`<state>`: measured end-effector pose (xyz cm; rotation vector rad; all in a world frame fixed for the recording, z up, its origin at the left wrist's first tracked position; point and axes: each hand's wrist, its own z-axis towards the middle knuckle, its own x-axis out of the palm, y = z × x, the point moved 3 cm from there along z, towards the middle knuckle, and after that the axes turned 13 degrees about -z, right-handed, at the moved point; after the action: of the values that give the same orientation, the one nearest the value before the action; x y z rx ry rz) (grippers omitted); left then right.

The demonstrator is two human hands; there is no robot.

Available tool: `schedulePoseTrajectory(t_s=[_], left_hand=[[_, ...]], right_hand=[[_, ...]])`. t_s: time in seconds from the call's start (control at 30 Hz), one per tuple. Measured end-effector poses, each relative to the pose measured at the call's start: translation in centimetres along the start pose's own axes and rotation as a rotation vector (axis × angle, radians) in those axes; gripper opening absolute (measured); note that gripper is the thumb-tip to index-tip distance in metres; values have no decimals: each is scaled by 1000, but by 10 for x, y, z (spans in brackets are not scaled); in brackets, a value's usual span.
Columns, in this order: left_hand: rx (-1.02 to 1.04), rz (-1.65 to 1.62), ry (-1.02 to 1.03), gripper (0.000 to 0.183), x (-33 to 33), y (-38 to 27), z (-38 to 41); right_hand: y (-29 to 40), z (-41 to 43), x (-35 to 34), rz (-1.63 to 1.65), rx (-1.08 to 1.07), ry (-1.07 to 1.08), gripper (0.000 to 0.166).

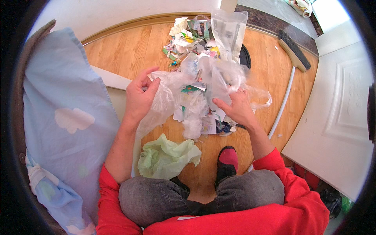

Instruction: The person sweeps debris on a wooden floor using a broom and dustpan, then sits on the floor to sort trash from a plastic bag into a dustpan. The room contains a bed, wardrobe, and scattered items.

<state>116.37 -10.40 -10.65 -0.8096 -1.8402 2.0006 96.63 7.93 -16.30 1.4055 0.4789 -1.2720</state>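
Observation:
My left hand (141, 95) has a thin clear plastic bag (167, 88) between its thumb and fingers. The bag hangs crumpled down towards the floor. On the other side, my right hand (239, 107) grips another translucent plastic bag (218, 76), its fingers partly covered by the film. Beneath both hands spreads a heap of mixed litter (188, 44), with paper scraps, wrappers and bits of plastic. A flat clear pouch (229, 32) stands out at the heap's far right. Crumpled clear film (194, 117) lies in the middle, nearer to me.
A pale green plastic bag (169, 157) lies on the wooden floor before my knees. To the right is a broom (293, 53) with a long pale handle. A white panelled door (343, 111) borders the right side, and a blue cloth (70, 97) hangs at left.

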Motion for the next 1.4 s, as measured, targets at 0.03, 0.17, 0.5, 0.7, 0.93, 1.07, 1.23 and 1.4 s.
schedulePoseTrajectory(t_s=[0.03, 0.17, 0.5, 0.7, 0.93, 1.07, 1.23, 1.4], left_hand=[[20, 2, -19, 26, 1, 0, 0], [139, 98, -39, 31, 6, -7, -3], [-47, 148, 297, 45, 15, 2, 1], [-313, -410, 477, 50, 39, 39, 3], [-567, -882, 509, 52, 70, 16, -14], [-565, -835, 445, 37, 68, 44, -12], [-571, -538, 346, 23, 43, 62, 1], [-571, -644, 127, 26, 20, 62, 10]], right_hand=[[-3, -2, 2, -79, -68, -52, 21], [-35, -8, 16, 13, 165, 131, 15], [-32, 22, -54, 1237, 302, 62, 11], [-22, 26, -43, 1801, 127, 209, 8], [-26, 22, 39, 1543, 470, 251, 21], [-5, 28, 42, 1596, 617, 266, 20], [-41, 20, 46, 1201, 650, 254, 16], [-73, 15, 28, 729, 646, -19, 19]])
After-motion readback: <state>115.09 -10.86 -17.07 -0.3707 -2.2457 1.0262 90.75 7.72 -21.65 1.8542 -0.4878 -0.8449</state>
